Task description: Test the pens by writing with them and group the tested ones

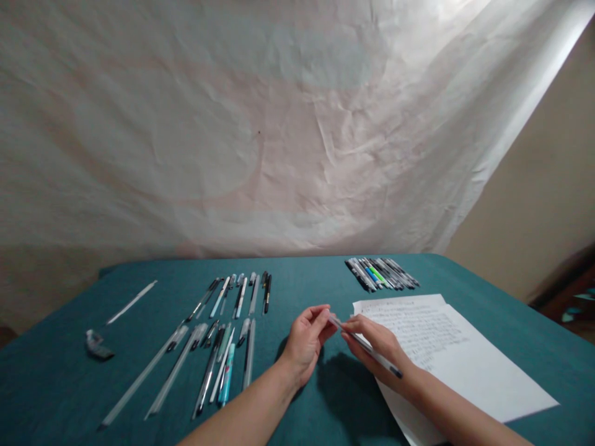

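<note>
A clear-barrelled pen (380,359) with a dark rear end is held between my two hands above the table. My right hand (379,347) is closed around its barrel, and the dark end sticks out over the wrist. At the other end of the pen, the thumb and fingers of my left hand (307,347) pinch together. That tip is partly covered by my left fingers, so I cannot tell whether a cap is on it. Under and beyond my right hand lie sheets of paper (488,371) covered in handwriting on their upper part.
On the left of the green tablecloth (297,282), several pens and caps (227,359) lie in two rough rows. A lone white refill-like stick (132,302) and a crumpled dark-and-clear piece (97,347) are farther left. A row of several pens (381,274) lies at the back right.
</note>
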A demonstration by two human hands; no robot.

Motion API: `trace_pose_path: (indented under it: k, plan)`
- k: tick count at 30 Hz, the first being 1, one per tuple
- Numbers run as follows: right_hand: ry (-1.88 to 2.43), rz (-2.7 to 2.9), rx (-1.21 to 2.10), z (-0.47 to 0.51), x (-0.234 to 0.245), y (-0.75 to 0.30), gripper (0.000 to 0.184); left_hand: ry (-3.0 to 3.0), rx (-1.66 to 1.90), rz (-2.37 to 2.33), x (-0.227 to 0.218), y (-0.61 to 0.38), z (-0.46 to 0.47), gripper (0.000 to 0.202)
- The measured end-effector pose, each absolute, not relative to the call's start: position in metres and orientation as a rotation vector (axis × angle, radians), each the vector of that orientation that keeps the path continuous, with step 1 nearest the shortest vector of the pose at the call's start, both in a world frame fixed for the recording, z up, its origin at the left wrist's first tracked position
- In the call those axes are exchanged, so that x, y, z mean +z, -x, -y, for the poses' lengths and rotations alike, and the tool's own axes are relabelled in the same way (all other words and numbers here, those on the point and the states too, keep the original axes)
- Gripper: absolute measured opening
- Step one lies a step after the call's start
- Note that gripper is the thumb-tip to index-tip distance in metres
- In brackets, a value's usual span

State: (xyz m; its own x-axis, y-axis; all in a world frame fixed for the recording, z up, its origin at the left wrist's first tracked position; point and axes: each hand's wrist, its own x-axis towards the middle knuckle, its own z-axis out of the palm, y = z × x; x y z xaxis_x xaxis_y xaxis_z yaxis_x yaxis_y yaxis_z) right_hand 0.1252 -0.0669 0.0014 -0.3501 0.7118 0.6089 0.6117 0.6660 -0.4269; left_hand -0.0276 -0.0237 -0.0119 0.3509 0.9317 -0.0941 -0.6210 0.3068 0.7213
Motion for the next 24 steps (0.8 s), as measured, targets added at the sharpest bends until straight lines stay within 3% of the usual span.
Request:
trace_pose_path:
  k: [19,24]
  plan:
    - [0.955,2.168,-0.015,0.0620,0.0013,-0.1212,0.014,-0.634,1.098,-0.599,-0.0059,0.0244,0.0279,0.021]
    - [1.026,2.178,0.021,0.0562,-0.0034,-0.1191,0.014,-0.640,1.087,-0.610,-0.0070,0.0232,0.0288,0.031]
